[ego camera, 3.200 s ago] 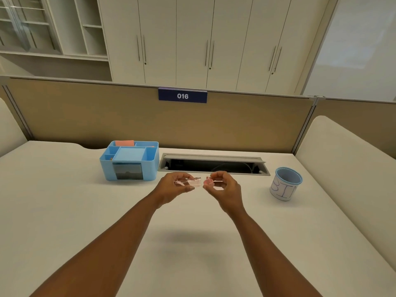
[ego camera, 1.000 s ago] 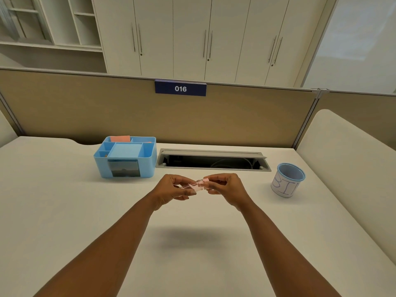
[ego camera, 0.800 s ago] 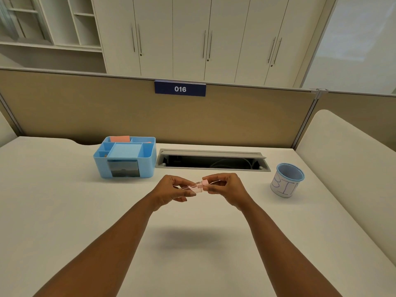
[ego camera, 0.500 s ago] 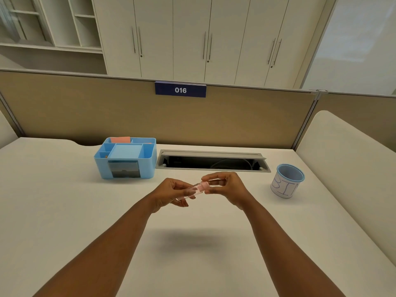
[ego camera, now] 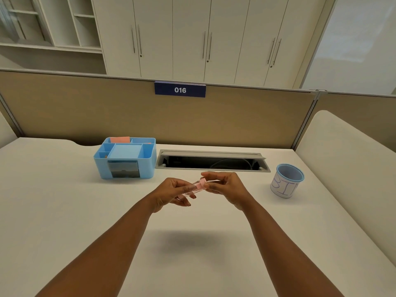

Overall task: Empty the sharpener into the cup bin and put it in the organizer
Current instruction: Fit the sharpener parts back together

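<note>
Sharpener (ego camera: 196, 186) now tilted, pink end up by right hand (ego camera: 225, 185); left hand (ego camera: 171, 192) pinches clear end; both grip it mid-air; closing step, seemingly; next: carry left-forward to organizer (ego camera: 125, 157); cup bin (ego camera: 287, 181) right.

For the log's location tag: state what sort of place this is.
Most likely an office workstation. A fabric desk partition carries a numbered placard reading 016, the white desk has a built-in cable hatch, and tall storage cabinets line the wall behind.
</note>
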`<action>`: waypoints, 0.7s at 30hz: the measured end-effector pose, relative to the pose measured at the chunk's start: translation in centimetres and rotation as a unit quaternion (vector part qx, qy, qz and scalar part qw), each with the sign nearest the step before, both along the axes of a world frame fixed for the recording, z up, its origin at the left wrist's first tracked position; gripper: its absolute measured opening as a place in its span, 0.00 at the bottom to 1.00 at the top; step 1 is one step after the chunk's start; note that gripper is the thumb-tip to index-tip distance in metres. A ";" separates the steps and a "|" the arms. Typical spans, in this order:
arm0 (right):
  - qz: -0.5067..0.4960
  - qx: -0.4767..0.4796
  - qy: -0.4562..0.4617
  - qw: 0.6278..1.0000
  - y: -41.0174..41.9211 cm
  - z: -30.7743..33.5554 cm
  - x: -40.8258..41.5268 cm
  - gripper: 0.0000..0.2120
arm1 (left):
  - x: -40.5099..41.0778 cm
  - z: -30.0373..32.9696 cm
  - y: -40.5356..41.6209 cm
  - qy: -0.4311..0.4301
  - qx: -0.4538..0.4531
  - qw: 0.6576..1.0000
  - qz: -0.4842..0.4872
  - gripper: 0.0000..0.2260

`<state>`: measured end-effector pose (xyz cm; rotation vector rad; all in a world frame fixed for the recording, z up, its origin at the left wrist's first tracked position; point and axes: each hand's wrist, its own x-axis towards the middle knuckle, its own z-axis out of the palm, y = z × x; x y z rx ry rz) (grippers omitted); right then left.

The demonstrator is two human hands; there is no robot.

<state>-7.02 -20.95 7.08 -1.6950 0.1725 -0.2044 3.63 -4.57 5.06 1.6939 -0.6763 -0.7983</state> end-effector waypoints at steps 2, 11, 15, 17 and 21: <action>-0.010 0.003 0.002 1.000 0.1 -0.2 0.0 0.13 | 0.1 0.0 -0.1 -0.004 0.003 1.000 0.000 0.07; -0.029 0.002 0.010 1.000 0.4 -0.6 0.3 0.12 | 0.3 -0.1 -0.4 -0.048 0.007 0.999 0.016 0.10; -0.045 -0.014 0.002 0.999 0.3 -0.5 0.4 0.12 | 0.0 -0.2 -0.8 -0.064 -0.006 0.997 0.044 0.10; -0.043 -0.024 0.004 0.999 0.3 -0.5 0.5 0.12 | 0.0 -0.2 -1.0 -0.065 -0.012 0.997 0.051 0.10; -0.055 -0.017 -0.002 0.998 0.4 -0.6 0.6 0.11 | -0.2 0.0 -1.3 -0.080 -0.014 0.995 0.052 0.11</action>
